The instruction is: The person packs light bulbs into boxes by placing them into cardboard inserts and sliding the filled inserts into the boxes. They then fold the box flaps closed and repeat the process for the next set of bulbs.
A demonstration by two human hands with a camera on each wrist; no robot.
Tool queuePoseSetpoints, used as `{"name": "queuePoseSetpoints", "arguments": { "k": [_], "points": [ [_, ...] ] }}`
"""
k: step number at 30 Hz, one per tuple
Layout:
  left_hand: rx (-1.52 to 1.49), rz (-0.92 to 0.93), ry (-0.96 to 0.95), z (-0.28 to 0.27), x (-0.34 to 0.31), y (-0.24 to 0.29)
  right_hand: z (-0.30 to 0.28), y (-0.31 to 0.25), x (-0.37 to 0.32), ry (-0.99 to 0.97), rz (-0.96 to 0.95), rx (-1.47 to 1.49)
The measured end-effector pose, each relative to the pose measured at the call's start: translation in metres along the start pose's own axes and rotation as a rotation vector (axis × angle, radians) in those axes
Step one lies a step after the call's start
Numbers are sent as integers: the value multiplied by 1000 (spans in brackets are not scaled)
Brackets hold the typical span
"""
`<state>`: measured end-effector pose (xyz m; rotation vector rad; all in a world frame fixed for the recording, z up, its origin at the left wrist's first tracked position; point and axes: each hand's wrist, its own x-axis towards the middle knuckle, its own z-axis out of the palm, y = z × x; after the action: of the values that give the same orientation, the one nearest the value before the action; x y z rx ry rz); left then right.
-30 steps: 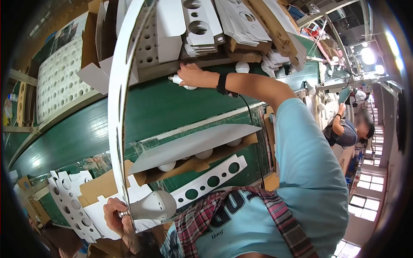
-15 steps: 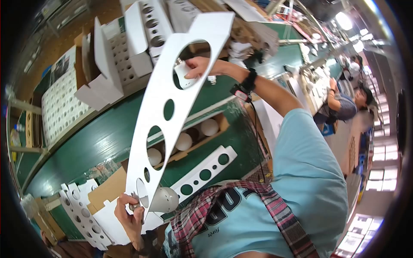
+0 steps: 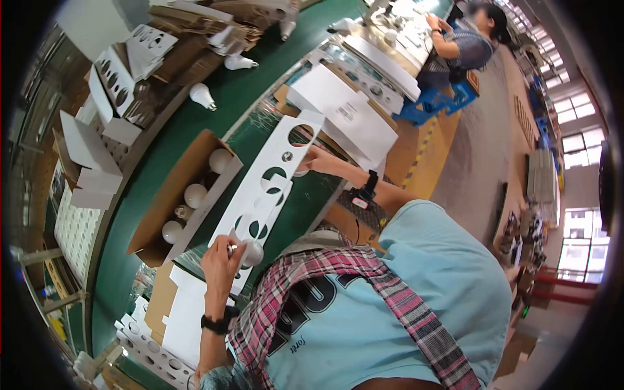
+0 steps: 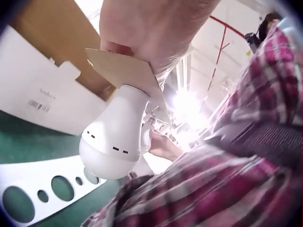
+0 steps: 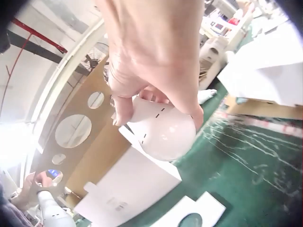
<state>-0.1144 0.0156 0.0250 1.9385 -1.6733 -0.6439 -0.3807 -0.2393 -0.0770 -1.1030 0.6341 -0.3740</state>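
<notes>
A long white cardboard strip with round holes is held slantwise above the table, its brown side showing in both wrist views. At its near end my left hand pinches the metal base of a white light bulb, whose neck passes through a hole with the globe under the card. Farther along the strip, my right hand grips a second light bulb by its body, on the brown side. That bulb's base is hidden by the fingers in the right wrist view.
An open carton with several bulbs stands left of the strip. Another holed strip lies on the green table. Loose bulbs and stacked cardboard line the back. A white box lies to the right; another person works beyond.
My right hand has brought its bulb from over the far green surface to the strip's underside. The strip has turned from edge-on to face up, and the head view has swung right.
</notes>
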Motion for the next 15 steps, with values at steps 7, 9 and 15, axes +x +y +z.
{"name": "queuePoseSetpoints", "arguments": {
  "k": [7,9,15],
  "points": [
    [179,203,-104,39,27,-11,-15,73,-5,207,17,-203],
    [228,224,-118,43,31,-14,-18,74,-8,178,54,-211],
    [290,245,-124,56,31,-24,-27,73,-20,258,-185,-898]
  ]
}}
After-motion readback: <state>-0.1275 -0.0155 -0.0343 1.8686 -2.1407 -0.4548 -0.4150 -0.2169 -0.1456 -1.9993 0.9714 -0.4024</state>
